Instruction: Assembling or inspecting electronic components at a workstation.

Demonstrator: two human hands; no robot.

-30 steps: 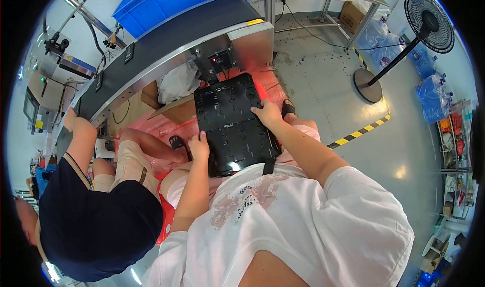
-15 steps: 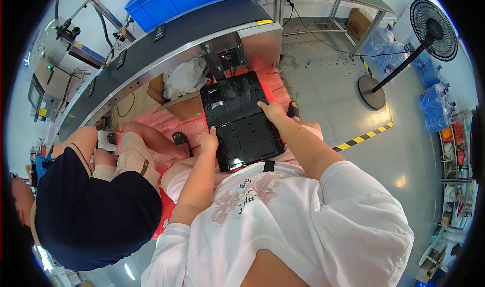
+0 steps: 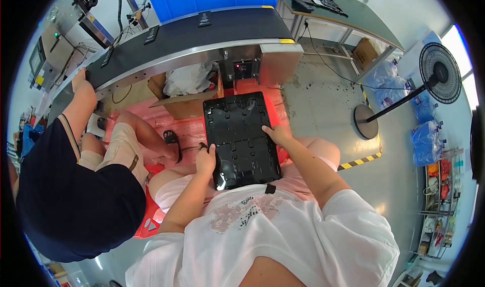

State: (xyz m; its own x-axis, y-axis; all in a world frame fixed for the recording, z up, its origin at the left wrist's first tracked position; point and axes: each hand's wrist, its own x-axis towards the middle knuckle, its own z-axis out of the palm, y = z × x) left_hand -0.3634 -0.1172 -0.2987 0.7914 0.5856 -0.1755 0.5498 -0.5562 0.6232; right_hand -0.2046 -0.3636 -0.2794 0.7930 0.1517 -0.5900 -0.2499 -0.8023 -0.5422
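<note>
Black moulded tray, glossy and ribbed with shallow pockets, lies tilted across our lap, its near end against our shirt and its far end pointing at the conveyor belt beyond our hands. Going left to right: out past our left side a co-worker in a dark shirt sits close, one hand resting on the belt's edge. Then our left hand clasps the tray's left rim near the lower corner, thumb on top and fingers curled under. Between the hands the tray's pockets look bare, as far as the glare lets us tell. Our right hand grips the right rim a little farther up, fingers pressed on the upper face. Well off to the right stands a floor fan.

We judge that we are mid-carry, holding the tray level before setting it somewhere. The next move calls for both grips to stay firm and even, since the thin tray could flex or tip if one side lets go.
</note>
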